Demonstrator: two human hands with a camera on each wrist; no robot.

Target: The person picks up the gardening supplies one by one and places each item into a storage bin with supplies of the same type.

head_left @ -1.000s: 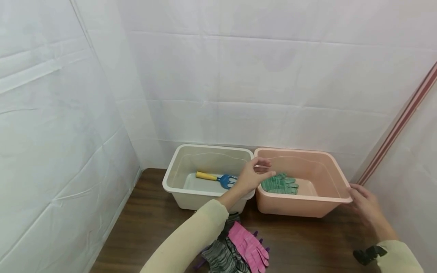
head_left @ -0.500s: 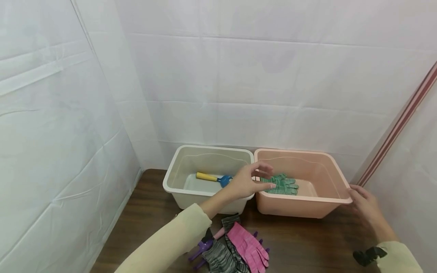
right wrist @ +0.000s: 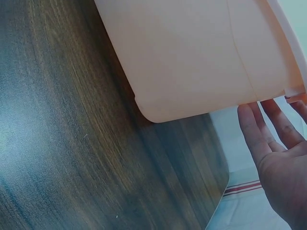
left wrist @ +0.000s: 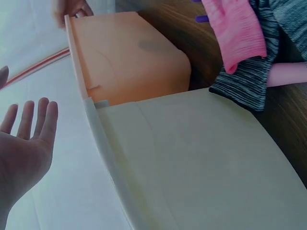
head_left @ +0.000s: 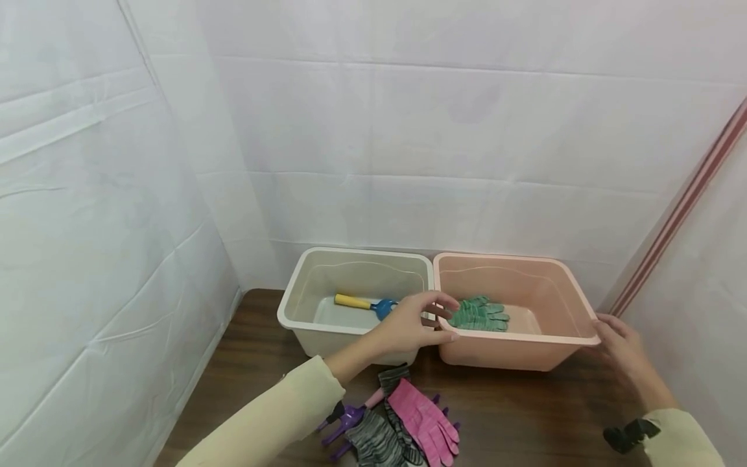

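Above the join of two plastic bins, my left hand [head_left: 411,321] hovers with thumb and fingers apart, holding nothing. In the left wrist view its fingers [left wrist: 36,122] are spread beside the grey bin's rim. At the far end of the peach bin [head_left: 496,350], my right hand [head_left: 624,347] touches the outer wall beneath the rim; the right wrist view shows those fingers [right wrist: 252,132] fairly straight against it. Green gloves [head_left: 480,314] lie in the peach bin's left part. The grey bin [head_left: 327,331] holds a blue hand fork [head_left: 383,308] with a yellow handle, its tines hidden by my left hand.
On the brown wooden table [head_left: 257,363], in front of the bins, lie a pink glove [head_left: 425,421], grey-black striped gloves [head_left: 376,438] and a purple hand fork [head_left: 350,416] with a pink handle. White sheeting [head_left: 373,130] hangs behind and at both sides.
My left hand has drawn down toward me and slightly left, away from the green gloves. The purple fork has come into sight from behind my sleeve. My right hand stays at the peach bin.
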